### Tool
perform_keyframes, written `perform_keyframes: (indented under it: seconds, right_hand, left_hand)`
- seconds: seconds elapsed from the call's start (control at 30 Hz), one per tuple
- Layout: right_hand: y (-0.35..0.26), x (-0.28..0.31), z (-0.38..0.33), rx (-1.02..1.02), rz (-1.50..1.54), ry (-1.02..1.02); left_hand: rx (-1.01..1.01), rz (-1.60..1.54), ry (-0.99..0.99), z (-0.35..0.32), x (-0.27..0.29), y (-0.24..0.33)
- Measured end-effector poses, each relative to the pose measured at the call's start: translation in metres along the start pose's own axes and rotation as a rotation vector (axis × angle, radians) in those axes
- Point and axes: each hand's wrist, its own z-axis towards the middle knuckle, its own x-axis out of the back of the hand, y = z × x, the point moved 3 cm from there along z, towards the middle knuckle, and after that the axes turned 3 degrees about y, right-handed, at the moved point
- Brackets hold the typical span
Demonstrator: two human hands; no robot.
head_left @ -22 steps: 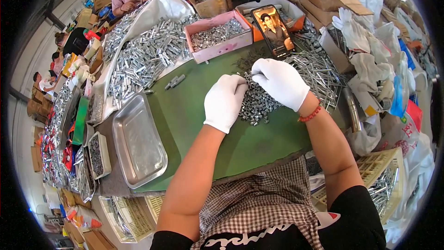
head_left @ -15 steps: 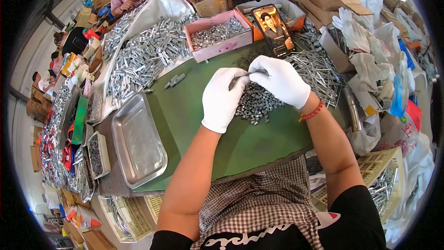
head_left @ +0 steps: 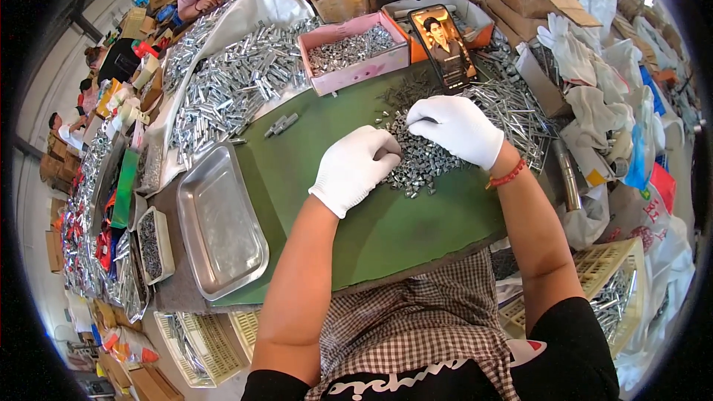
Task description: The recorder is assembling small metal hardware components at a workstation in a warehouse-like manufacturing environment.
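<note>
Flanking metal pieces (head_left: 417, 166), gloved hands (head_left: 355, 169)

White gloves (head_left: 345, 182) cover the left hand (head_left: 358, 163) and right hand (head_left: 458, 128); red bracelet (head_left: 508, 176), black shirt (head_left: 568, 353), checked apron (head_left: 416, 312).

My left hand (head_left: 356, 168) has drawn back leftward from my right hand (head_left: 457, 131); our fingertips, together half a second ago, are parted, more small metal pieces (head_left: 425, 166) showing between.
</note>
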Motion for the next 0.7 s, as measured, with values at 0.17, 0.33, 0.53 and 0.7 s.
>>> perform_keyframes:
  seconds: [0.17, 0.33, 0.53, 0.7]
  right_hand:
    - [-0.004, 0.000, 0.001, -0.060, 0.052, -0.059]
    - [-0.011, 0.007, 0.001, -0.147, 0.122, -0.047]
    - [-0.012, 0.010, 0.001, -0.277, 0.233, -0.001]
    - [-0.010, 0.011, -0.001, -0.418, 0.460, 0.010]
  left_hand:
    - [-0.027, -0.100, 0.256, 0.004, 0.004, 0.013]
    - [-0.102, -0.103, 0.359, 0.007, -0.004, 0.013]
    - [-0.046, -0.054, 0.327, 0.009, -0.010, 0.011]
    - [-0.087, 0.066, 0.292, 0.011, -0.020, 0.013]
